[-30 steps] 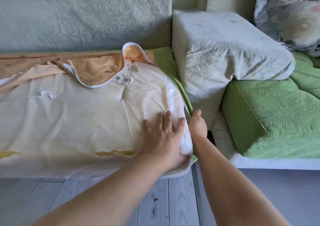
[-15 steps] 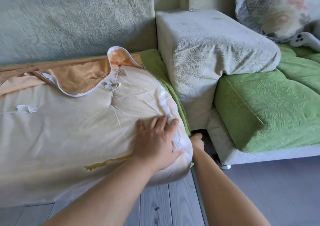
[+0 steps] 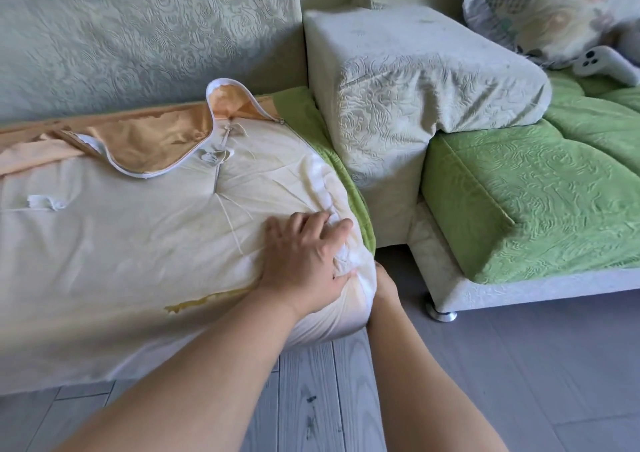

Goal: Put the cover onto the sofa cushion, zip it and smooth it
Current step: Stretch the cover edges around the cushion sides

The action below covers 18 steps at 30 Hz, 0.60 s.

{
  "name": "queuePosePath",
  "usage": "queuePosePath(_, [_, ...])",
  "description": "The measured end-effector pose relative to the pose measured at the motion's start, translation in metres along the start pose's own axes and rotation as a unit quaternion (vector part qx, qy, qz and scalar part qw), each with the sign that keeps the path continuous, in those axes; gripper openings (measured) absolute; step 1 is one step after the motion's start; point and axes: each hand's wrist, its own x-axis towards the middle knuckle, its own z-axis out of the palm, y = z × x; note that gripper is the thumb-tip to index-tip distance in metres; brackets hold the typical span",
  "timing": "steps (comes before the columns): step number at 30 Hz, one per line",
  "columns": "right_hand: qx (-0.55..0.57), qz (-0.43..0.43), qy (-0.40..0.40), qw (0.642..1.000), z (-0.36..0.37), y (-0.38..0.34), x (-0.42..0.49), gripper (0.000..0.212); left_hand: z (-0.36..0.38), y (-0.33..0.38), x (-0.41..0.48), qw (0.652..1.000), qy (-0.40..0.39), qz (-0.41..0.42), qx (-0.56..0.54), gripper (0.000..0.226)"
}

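The cream sofa cushion (image 3: 138, 243) lies across the seat, its inner fabric torn in places. The cover's green side (image 3: 346, 181) shows along the cushion's right edge. Its orange lining (image 3: 149, 140), with a white zip edge, is folded back at the far side. My left hand (image 3: 304, 261) sits on the cushion's near right corner, fingers and thumb curled into the bunched cream fabric. Only the back of my right hand (image 3: 382, 282) shows, tucked against the corner's right side. Its fingers are hidden behind the cushion.
A pale armrest block (image 3: 398, 88) stands just right of the cushion. Beyond it are a green seat (image 3: 519, 192), a white game controller (image 3: 602, 65) and a patterned pillow (image 3: 536, 8). The backrest (image 3: 138, 36) rises behind; a metal sofa leg (image 3: 441, 314) stands on grey floorboards.
My right hand dropped from the cushion's right edge to its near corner. My left hand went from lying flat to curling into the fabric. The corner now bulges out over the floor.
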Motion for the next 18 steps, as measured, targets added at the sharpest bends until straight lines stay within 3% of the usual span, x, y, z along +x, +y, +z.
queuePosePath(3, [0.077, -0.013, -0.053, 0.996, -0.006, 0.011, -0.004, 0.027, 0.0, -0.001, 0.0, 1.0, 0.007, -0.001, 0.0, 0.067])
queuePosePath(6, [0.2, -0.005, -0.142, 0.969, -0.012, 0.01, -0.017, 0.039, -0.001, -0.005, 0.004, 1.0, 0.015, -0.006, -0.011, 0.064])
queuePosePath(12, [0.104, 0.01, -0.063, 0.992, -0.012, -0.006, -0.047, 0.028, 0.004, -0.009, 0.006, 0.999, 0.02, 0.001, 0.03, 0.05])
queuePosePath(15, [0.081, 0.005, -0.108, 0.991, 0.003, -0.027, -0.085, 0.009, 0.001, -0.001, 0.007, 1.0, 0.006, -0.022, 0.021, 0.031])
queuePosePath(18, [0.062, 0.018, -0.121, 0.991, 0.017, -0.046, -0.104, 0.022, -0.011, 0.0, 0.012, 0.995, -0.057, -0.051, -0.064, 0.031])
